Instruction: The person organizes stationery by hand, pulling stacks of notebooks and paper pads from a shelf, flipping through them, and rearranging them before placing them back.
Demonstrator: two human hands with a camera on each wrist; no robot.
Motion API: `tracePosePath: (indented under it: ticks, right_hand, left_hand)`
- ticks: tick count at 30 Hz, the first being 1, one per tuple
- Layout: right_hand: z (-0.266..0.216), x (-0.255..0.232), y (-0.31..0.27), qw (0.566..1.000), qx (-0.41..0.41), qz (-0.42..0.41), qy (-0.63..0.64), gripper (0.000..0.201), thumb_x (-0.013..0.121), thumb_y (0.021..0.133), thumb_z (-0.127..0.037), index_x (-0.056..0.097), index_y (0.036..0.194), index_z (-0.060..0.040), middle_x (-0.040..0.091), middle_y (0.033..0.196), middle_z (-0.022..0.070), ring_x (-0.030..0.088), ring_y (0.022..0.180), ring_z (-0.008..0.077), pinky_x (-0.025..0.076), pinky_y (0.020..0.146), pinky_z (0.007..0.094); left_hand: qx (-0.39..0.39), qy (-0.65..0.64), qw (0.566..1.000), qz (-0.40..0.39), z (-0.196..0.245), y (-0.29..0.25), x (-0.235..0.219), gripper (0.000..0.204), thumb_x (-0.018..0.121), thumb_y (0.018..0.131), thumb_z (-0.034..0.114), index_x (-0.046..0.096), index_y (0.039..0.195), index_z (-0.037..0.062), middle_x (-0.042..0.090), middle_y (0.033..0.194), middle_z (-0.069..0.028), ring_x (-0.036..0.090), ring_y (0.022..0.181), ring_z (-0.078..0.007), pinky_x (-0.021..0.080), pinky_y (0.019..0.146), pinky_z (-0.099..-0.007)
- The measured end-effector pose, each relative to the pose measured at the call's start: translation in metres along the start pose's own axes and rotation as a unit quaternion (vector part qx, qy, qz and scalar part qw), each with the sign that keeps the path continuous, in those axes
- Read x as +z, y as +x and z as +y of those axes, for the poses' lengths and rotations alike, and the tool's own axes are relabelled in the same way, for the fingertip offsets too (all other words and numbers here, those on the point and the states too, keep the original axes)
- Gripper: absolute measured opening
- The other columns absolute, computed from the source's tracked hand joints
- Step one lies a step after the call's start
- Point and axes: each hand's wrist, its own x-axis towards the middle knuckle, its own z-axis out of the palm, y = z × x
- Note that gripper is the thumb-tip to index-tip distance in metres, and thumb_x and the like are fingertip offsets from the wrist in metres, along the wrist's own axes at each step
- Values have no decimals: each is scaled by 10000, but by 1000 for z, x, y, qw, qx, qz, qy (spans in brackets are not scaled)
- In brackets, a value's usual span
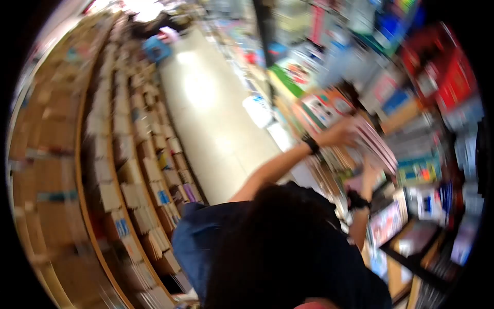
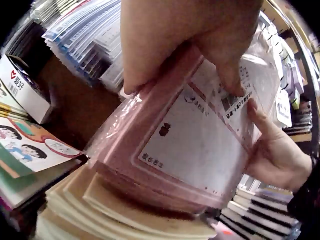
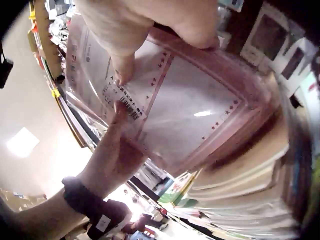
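Both hands grip a clear-wrapped stack of pink-edged paper pads [image 1: 374, 141] [image 2: 185, 135] [image 3: 190, 100]. My left hand [image 1: 337, 133] [image 2: 190, 40] [image 3: 117, 150] holds one side, its thumb on the white, barcoded face. From the other side my right hand [image 1: 369, 177] [image 2: 277, 155] [image 3: 150, 25] holds it, thumb also on that face near the barcode label. In both wrist views, the pads are tilted just above a stack of cream-coloured paper [image 2: 125, 210] [image 3: 240, 185]; whether they touch is unclear. Parts of the fingers are hidden behind the pads.
Shelves packed with books [image 1: 149, 170] run along the left of a pale aisle floor [image 1: 216, 118]. Beside the pads lie a children's picture book [image 2: 30, 147], a white box [image 2: 25, 87] and plastic-sleeved items [image 2: 85, 40]. A red box [image 1: 437, 72] is at the upper right.
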Motion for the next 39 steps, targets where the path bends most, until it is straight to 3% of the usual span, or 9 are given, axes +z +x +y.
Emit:
tracePosePath:
  ticks: [1,3,6,7,13,16,19,28,39]
  right_hand:
    - [37,45,28,959,93,144,224,303,616,687,-270,600,826,-1,588,741,99,527,662,155,416,632,308]
    - [13,17,15,919,-20,71,388,301,590,726,-212,576,830,70,582,756,78,513,645,122,412,584,250]
    - [11,14,0,917,-24,46,394,314,610,710,-168,540,859,100,563,838,119,506,719,139,402,663,266]
    - [-21,-3,-14,944,151,13,293,315,616,702,-144,524,872,105,549,882,130,501,751,154,399,691,281]
    - [2,-9,-9,943,37,57,326,314,618,699,-166,524,823,107,541,778,96,471,669,135,394,623,284]
    - [8,-29,-5,938,-11,48,344,292,621,700,-200,555,738,82,534,644,52,452,564,116,396,539,271]
    - [15,-29,-4,950,-15,98,295,277,605,707,-206,557,755,63,563,685,91,492,595,157,407,587,310]
    - [1,-26,-4,926,88,-8,366,178,645,668,-112,561,778,0,575,710,30,533,662,88,416,594,199]
    - [-4,-17,19,826,-63,95,553,553,642,634,-5,303,1072,-12,501,942,87,514,836,154,419,726,257]
  left_hand:
    - [-86,-42,995,40,-9,-16,32,684,726,549,255,372,1092,36,398,1070,-142,357,1029,-263,288,874,-364]
    - [-260,-127,957,-14,23,-3,15,831,740,530,296,278,1158,9,372,1066,-153,353,1022,-238,302,858,-306]
    - [-268,-187,945,-1,33,-14,19,818,746,522,278,290,1144,7,376,1071,-138,356,1015,-237,290,864,-296]
    - [-266,-189,945,3,33,-23,17,818,746,522,278,290,1144,7,376,1071,-138,356,1015,-237,290,864,-296]
    - [-272,-165,948,3,27,-17,42,896,752,504,324,252,1179,11,351,1101,-151,342,1030,-235,273,884,-310]
    - [-97,20,994,53,12,-14,66,865,752,495,337,306,1166,21,390,1101,-152,365,1036,-242,276,894,-326]
    - [-199,-285,937,42,14,-4,69,862,767,476,275,318,1164,14,414,1110,-134,392,1030,-230,305,881,-311]
    - [-312,-200,927,-52,11,-12,66,688,715,568,79,331,1134,5,417,1092,-84,397,1007,-176,332,855,-279]
    - [-265,-329,906,10,23,28,47,591,666,603,11,335,1093,-10,453,1036,-85,455,939,-154,393,793,-263]
